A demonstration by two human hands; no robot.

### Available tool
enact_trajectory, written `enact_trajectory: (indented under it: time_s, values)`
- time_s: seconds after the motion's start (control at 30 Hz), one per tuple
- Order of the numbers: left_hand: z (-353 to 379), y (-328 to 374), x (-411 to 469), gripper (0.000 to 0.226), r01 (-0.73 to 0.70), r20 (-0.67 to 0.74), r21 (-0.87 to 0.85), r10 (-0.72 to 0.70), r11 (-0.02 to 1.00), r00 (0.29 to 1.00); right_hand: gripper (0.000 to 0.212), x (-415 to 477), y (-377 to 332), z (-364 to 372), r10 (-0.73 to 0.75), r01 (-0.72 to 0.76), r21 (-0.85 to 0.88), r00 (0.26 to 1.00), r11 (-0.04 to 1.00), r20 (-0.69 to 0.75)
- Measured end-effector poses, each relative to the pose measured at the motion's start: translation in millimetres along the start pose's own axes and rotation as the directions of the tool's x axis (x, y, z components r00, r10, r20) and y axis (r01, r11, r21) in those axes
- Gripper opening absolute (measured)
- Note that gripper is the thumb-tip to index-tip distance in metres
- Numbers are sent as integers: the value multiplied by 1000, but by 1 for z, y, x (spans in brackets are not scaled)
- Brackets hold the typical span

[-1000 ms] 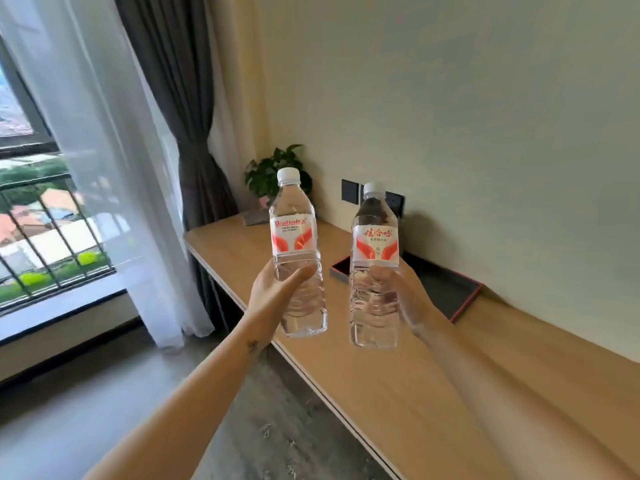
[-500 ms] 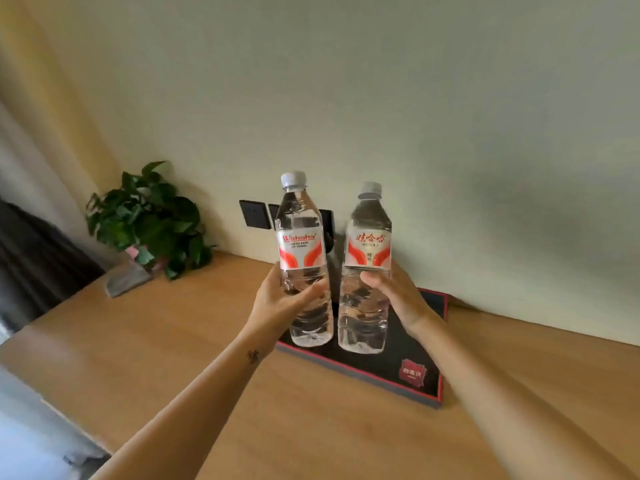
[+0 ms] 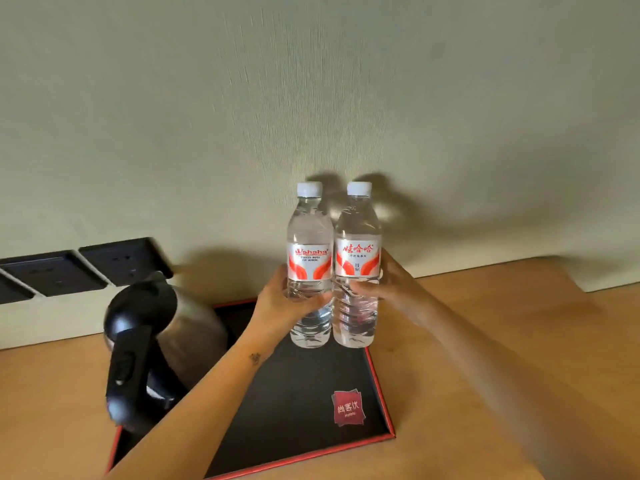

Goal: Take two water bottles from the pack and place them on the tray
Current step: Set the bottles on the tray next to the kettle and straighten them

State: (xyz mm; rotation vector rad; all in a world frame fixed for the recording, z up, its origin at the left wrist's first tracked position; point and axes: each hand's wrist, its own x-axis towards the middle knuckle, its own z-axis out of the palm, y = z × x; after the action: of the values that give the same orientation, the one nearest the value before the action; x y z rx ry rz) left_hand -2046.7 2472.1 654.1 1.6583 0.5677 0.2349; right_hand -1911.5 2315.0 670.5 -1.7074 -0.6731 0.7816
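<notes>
Two clear water bottles with white caps and red-and-white labels stand upright side by side, touching. My left hand grips the left bottle around its lower half. My right hand holds the right bottle the same way. Their bases are at the far right corner of a black tray with a red rim; I cannot tell whether they rest on it. The pack is out of sight.
A steel kettle with a black lid and handle stands on the tray's left side. Black wall sockets sit on the wall at left. The tray lies on a wooden desk against a pale wall. A red logo marks the tray.
The view has swung right and closer to the tray, bringing the kettle in and losing the plant. Both bottles have come together and lowered to the tray's far right corner.
</notes>
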Motion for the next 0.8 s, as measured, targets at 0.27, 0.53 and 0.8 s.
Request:
enact_trajectory:
  time_s: [0.27,0.53,0.8]
  values:
    - [4,-49,29,66,62,-75,47,-59,997,995,63,34,54,7,-24,21,-38,995,999,-98]
    - [-6,-67,40,80,26,-252,78,-5,997,968,65,54,64,29,-130,103,-189,982,977,-136]
    - [-3,-70,46,73,-12,-294,130,50,991,955,78,59,74,30,-225,195,-201,965,960,-136]
